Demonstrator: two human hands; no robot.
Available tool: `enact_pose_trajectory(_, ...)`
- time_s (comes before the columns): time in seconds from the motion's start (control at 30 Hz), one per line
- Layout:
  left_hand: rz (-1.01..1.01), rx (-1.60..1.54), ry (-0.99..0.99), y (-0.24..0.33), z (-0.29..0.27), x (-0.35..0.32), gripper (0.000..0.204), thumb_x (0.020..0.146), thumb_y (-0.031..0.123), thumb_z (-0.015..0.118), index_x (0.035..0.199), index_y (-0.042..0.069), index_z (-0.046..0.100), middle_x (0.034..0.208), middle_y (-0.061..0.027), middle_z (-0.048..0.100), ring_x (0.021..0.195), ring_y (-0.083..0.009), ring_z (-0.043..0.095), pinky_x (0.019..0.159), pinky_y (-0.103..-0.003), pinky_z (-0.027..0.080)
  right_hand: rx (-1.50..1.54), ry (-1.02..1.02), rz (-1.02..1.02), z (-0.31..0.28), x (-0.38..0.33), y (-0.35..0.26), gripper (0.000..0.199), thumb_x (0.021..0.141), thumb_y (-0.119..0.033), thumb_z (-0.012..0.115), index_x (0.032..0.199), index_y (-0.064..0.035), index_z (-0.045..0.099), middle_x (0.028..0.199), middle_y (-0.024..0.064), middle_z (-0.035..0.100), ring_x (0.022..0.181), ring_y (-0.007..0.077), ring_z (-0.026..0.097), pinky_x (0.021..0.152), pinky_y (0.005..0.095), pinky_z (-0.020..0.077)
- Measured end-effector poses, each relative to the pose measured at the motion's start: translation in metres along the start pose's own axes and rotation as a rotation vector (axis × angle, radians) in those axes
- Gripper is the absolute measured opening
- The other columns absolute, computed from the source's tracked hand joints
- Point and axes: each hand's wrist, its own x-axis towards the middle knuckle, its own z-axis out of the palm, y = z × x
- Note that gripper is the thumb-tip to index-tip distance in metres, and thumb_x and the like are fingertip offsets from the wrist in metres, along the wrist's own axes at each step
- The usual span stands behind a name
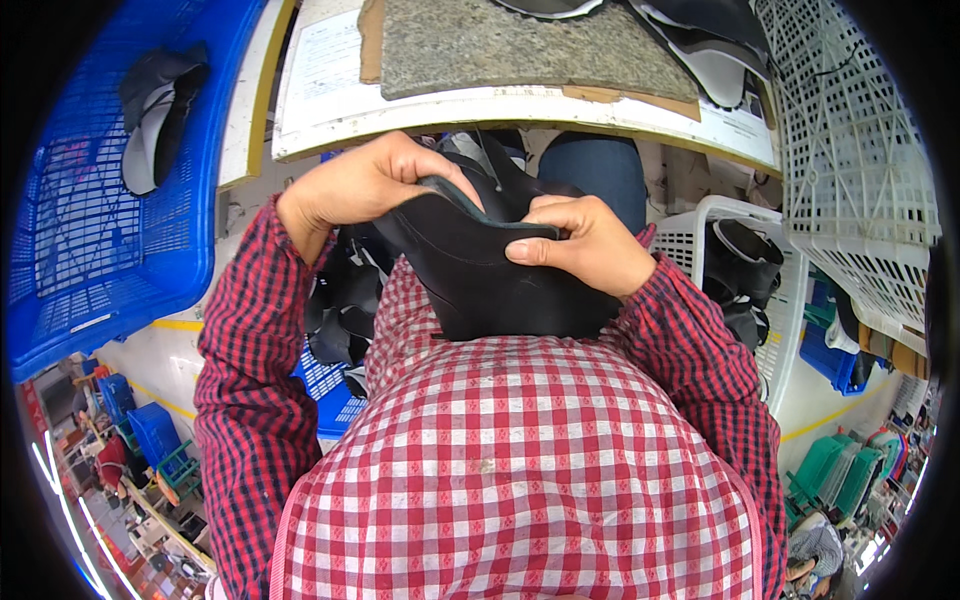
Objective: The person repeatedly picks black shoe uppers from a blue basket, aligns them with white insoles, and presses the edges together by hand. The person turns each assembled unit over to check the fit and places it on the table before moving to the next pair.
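A black shoe upper (470,270) with stitched seams is held in front of my checked apron, its lower edge against the cloth. My left hand (385,175) grips the collar edge at the left, with fingers reaching inside the opening. At the right of the same edge, my right hand (585,240) pinches the material, the thumb on the outer face and the other fingers curled over the rim. The inside of the upper is mostly hidden by the hands and the raised edge.
Ahead stands a white table (330,110) bearing a grey slab (520,50) and black-and-white uppers (700,60). A blue crate (190,230) with one upper (155,130) is at the left. White crates (850,150) stand at the right; more dark uppers (345,290) lie below.
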Motion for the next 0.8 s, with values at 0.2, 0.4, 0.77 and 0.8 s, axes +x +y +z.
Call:
enact_pose_trajectory(0.2, 0.005, 0.003, 0.034, 0.005, 0.006, -0.008, 0.021, 0.096, 0.007, 0.071, 0.114, -0.003, 0.076, 0.104, -0.0099, 0.078, 0.095, -0.0153, 0.072, 0.089, -0.029, 0.056, 0.020, -0.116, -0.050, -0.003, 0.012, -0.009, 0.024, 0.090, -0.021, 0.083, 0.100, 0.0001, 0.079, 0.088, 0.0032, 0.069, 0.084, 0.0120, 0.064, 0.075, 0.0290, 0.0499)
enact_pose_trajectory(0.4, -0.009, -0.023, 0.045, 0.005, 0.003, -0.013, 0.022, 0.099, 0.011, 0.067, 0.114, -0.003, 0.075, 0.107, -0.0097, 0.077, 0.097, -0.0150, 0.071, 0.090, -0.029, 0.055, -0.079, -0.017, -0.086, 0.009, 0.014, -0.011, 0.021, 0.089, -0.022, 0.084, 0.098, -0.0029, 0.080, 0.085, 0.0044, 0.070, 0.078, 0.0132, 0.065, 0.072, 0.0298, 0.0509)
enact_pose_trajectory(0.77, -0.128, 0.203, 0.544, 0.007, 0.060, -0.039, 0.032, 0.085, 0.010, 0.085, 0.110, -0.001, 0.068, 0.098, -0.0011, 0.069, 0.093, -0.0086, 0.061, 0.085, -0.027, 0.051, -0.138, 0.023, -0.056, 0.005, 0.011, -0.007, 0.024, 0.091, -0.023, 0.081, 0.100, -0.0013, 0.078, 0.085, 0.0096, 0.068, 0.078, 0.0196, 0.066, 0.073, 0.0326, 0.0513)
enact_pose_trajectory(0.8, -0.146, 0.188, 0.569, 0.006, 0.064, -0.040, 0.032, 0.085, 0.010, 0.085, 0.110, -0.001, 0.068, 0.098, -0.0014, 0.069, 0.092, -0.0090, 0.061, 0.085, -0.027, 0.051, -0.211, -0.016, -0.097, 0.003, 0.014, -0.010, 0.026, 0.091, -0.024, 0.081, 0.102, -0.0010, 0.076, 0.086, 0.0108, 0.069, 0.079, 0.0220, 0.066, 0.073, 0.0337, 0.0516)
